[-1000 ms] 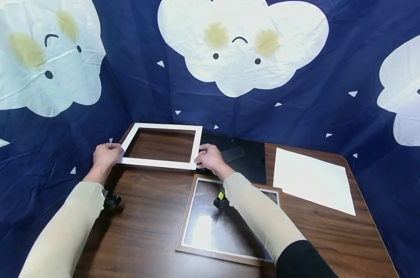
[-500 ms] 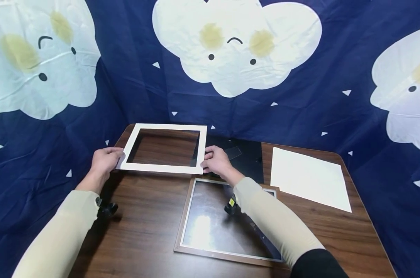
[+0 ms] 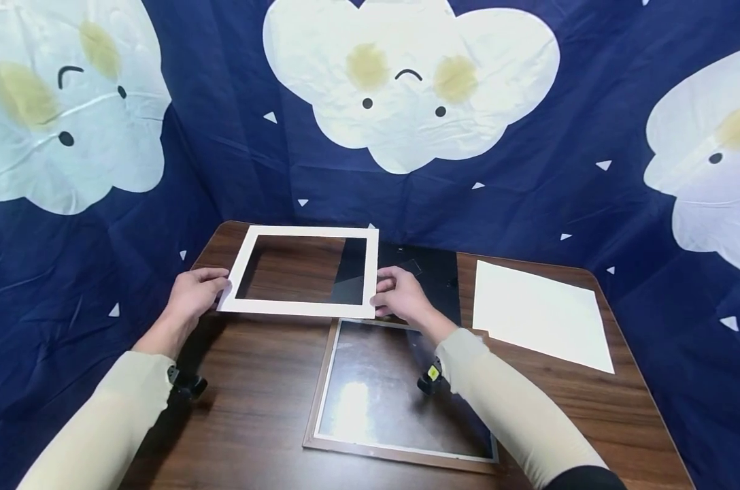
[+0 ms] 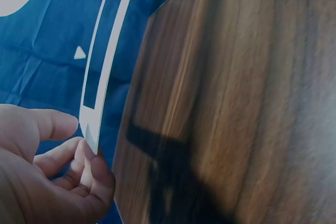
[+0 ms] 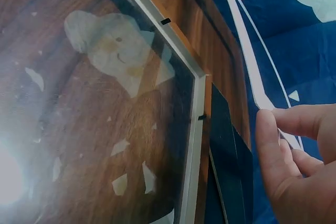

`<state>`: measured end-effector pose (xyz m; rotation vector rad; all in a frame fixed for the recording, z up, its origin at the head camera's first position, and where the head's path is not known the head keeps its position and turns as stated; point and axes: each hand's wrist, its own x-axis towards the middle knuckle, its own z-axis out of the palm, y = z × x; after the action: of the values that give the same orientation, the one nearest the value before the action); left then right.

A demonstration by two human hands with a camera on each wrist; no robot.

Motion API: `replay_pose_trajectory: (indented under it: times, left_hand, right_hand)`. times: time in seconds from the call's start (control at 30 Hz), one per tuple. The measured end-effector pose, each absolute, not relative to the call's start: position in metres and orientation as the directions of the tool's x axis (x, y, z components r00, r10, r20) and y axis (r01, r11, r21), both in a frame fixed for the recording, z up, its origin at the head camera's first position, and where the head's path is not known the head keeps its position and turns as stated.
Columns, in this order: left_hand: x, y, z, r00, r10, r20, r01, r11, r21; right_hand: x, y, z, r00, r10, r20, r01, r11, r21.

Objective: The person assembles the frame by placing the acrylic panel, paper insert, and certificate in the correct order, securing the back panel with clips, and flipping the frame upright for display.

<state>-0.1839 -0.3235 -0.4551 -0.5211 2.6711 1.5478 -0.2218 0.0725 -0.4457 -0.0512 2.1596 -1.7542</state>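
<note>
A white picture mat [image 3: 296, 309] with a rectangular window is held up off the table by both hands. My left hand [image 3: 192, 294] pinches its left edge near the lower corner; in the left wrist view, thumb and fingers meet at the corner of the mat [image 4: 92, 124]. On the opposite edge my right hand [image 3: 403, 297] pinches the lower right corner, seen also in the right wrist view with the mat [image 5: 252, 72] slanting away. Just in front lies a wooden picture frame [image 3: 324, 381], flat on the table, with a clear reflective pane [image 3: 382, 381] inside it. My right forearm covers part of the frame.
A black backing board [image 3: 434, 272] lies behind the frame, partly covered by the mat and right hand. A white sheet [image 3: 541, 316] rests at the right of the wooden table [image 3: 254, 408]. A blue cloud-patterned cloth [image 3: 235, 136] hangs behind.
Both hands have carried the mat to the right and nearer, and its near edge now stands just behind the frame's far edge. The frame and sheet stay on the table.
</note>
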Motion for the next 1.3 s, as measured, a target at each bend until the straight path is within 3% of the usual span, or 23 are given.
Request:
replay_pose_trajectory:
  times: [0.4,1.07,1.3]
  left_hand:
    - [-0.167,-0.298,-0.459,-0.975,-0.129,-0.181,-0.218,0.407,0.887]
    - [-0.155,-0.251,-0.47,-0.966,-0.064,-0.252,-0.26,0.272,0.927]
    - [-0.151,-0.236,-0.472,-0.979,-0.026,-0.202,-0.202,0.241,0.949]
  right_hand:
    - [-0.208,0.115,-0.444,-0.942,-0.234,-0.24,0.192,0.209,-0.959]
    - [-0.181,0.17,-0.454,-0.957,-0.122,-0.263,0.23,0.237,-0.944]
    - [-0.169,0.19,-0.454,-0.959,-0.113,-0.26,0.225,0.252,-0.941]
